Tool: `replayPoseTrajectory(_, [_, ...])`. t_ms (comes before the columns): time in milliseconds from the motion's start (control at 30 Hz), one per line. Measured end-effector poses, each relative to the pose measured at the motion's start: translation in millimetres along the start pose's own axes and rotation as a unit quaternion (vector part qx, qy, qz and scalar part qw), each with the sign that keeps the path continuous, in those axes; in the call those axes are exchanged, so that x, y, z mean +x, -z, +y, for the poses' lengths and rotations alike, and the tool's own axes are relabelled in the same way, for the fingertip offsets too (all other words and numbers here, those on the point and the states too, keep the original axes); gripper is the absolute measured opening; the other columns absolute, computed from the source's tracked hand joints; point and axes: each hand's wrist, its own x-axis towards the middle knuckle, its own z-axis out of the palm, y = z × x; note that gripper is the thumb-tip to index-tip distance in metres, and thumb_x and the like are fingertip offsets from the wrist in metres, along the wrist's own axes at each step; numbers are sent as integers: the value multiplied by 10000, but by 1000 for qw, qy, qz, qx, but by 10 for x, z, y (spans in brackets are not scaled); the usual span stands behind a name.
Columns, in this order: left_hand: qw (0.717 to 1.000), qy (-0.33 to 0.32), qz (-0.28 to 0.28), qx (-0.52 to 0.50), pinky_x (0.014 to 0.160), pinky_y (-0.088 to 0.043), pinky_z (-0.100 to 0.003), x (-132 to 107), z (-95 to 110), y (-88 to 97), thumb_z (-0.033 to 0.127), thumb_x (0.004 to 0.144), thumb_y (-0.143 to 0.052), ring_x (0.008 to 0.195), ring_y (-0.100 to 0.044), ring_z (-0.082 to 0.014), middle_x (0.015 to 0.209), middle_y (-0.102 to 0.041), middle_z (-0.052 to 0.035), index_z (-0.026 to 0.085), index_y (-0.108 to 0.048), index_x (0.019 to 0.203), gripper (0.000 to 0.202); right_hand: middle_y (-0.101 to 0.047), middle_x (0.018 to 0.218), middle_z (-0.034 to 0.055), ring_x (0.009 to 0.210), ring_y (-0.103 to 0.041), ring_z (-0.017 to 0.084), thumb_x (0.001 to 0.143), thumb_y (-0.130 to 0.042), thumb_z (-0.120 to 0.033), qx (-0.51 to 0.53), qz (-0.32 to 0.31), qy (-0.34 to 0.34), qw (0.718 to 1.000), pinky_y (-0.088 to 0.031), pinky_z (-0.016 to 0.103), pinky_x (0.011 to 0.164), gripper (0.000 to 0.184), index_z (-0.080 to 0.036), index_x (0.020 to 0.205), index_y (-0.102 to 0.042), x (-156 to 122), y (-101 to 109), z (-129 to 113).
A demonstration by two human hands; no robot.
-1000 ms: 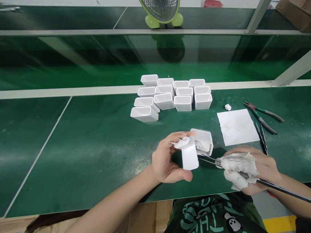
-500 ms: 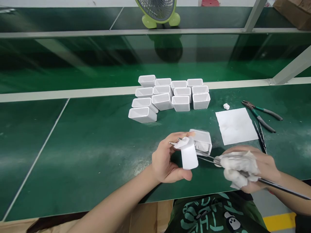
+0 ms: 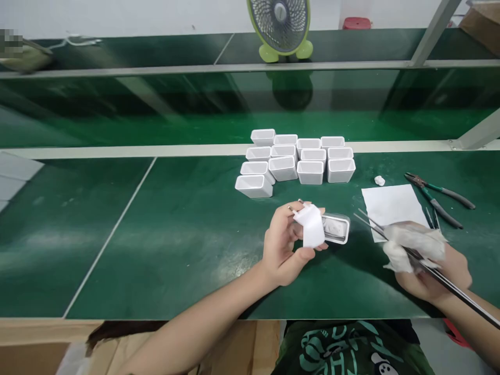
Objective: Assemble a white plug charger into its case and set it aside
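My left hand [image 3: 287, 245] grips a white plug piece [image 3: 313, 226] with two metal pins pointing up and left. Right beside it, held by the same hand, is a white rectangular plastic case [image 3: 347, 229], its open end facing right with something pale and crinkled inside. I cannot tell whether plug and case are joined. My right hand [image 3: 449, 276] is closed around long metal tweezers [image 3: 371, 224] and a crumpled white cloth [image 3: 417, 242]. The tweezer tips are apart from each other and stand clear of the case, to its right.
Several open white cases [image 3: 283, 169] stand in rows at the back. A white paper sheet [image 3: 390, 203], a small white lump [image 3: 379, 180], pliers [image 3: 437, 200] and dark tweezers [image 3: 433, 219] lie at the right. A green fan [image 3: 279, 26] stands on the shelf.
My right hand has pulled the tweezers back rightward, away from the case's open end. My left hand has turned the case so its opening faces more toward me. The view has shifted too.
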Motion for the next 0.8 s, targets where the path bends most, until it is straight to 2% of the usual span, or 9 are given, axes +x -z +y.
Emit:
replayPoseTrajectory(67, [998, 38, 15, -40, 528, -607, -208, 16, 10, 8, 485, 950, -528, 623, -698, -111, 1203, -605, -94, 266, -416, 1307, 434, -710, 935, 83, 854, -686, 257, 822, -645, -95, -53, 28, 65, 996, -576, 376, 691, 328, -234, 1120, -649, 94, -97, 27])
replayPoseTrajectory(100, [997, 50, 22, -53, 515, -602, -201, 25, 12, 12, 498, 953, -515, 598, -693, -102, 1201, -611, -85, 275, -418, 1300, 424, -704, 957, 107, 893, -672, 268, 828, -630, -76, -85, 17, 96, 992, -571, 389, 719, 291, -200, 1091, -656, 132, -160, 40])
replayPoseTrajectory(167, [996, 58, 33, -64, 496, -594, -189, 39, 15, 19, 516, 953, -502, 602, -698, -106, 1193, -620, -72, 289, -421, 1285, 410, -693, 942, 127, 939, -644, 278, 853, -561, -34, -145, -57, 141, 978, -555, 407, 755, 205, -162, 972, -668, 176, -281, 68])
replayPoseTrajectory(233, [995, 59, 34, -69, 494, -592, -185, 45, 19, 22, 515, 952, -506, 603, -700, -107, 1192, -621, -70, 291, -422, 1275, 402, -683, 881, 115, 951, -624, 274, 859, -495, 14, -188, -118, 171, 960, -540, 413, 783, 234, -154, 856, -658, 183, -363, 97])
replayPoseTrajectory(333, [995, 56, 29, -80, 509, -596, -186, 34, 29, 23, 501, 944, -530, 606, -701, -107, 1202, -615, -80, 280, -421, 1283, 418, -672, 841, 98, 943, -613, 258, 851, -481, 32, -191, -141, 184, 954, -528, 405, 803, 246, -153, 815, -639, 173, -382, 132])
replayPoseTrajectory(467, [996, 32, 16, -82, 536, -610, -212, 3, 40, 19, 467, 926, -581, 625, -706, -123, 1223, -609, -109, 256, -406, 1305, 467, -680, 890, 93, 930, -615, 261, 836, -504, 2, -157, -98, 160, 970, -528, 426, 780, 256, -182, 949, -642, 196, -287, 143])
replayPoseTrajectory(633, [997, -5, 6, -75, 542, -626, -259, -15, 42, -3, 474, 909, -596, 682, -708, -164, 1236, -595, -132, 256, -391, 1325, 513, -686, 965, 97, 919, -640, 276, 777, -538, -12, -83, 3, 154, 985, -549, 448, 746, 586, -236, 1319, -553, 217, -194, 95])
replayPoseTrajectory(700, [997, -18, 0, -80, 538, -621, -245, -16, 40, -9, 477, 910, -591, 693, -700, -159, 1227, -596, -135, 250, -394, 1327, 514, -691, 984, 112, 923, -644, 286, 768, -556, -17, -70, 25, 161, 984, -559, 448, 730, 632, -219, 1366, -526, 201, -194, 70])
replayPoseTrajectory(800, [996, -28, -2, -84, 536, -617, -236, -17, 36, -14, 488, 906, -587, 752, -696, -174, 1219, -595, -135, 244, -411, 1318, 510, -702, 1024, 119, 933, -650, 293, 780, -599, -62, -60, 37, 163, 984, -572, 454, 722, 607, -219, 1363, -534, 156, -218, 52])
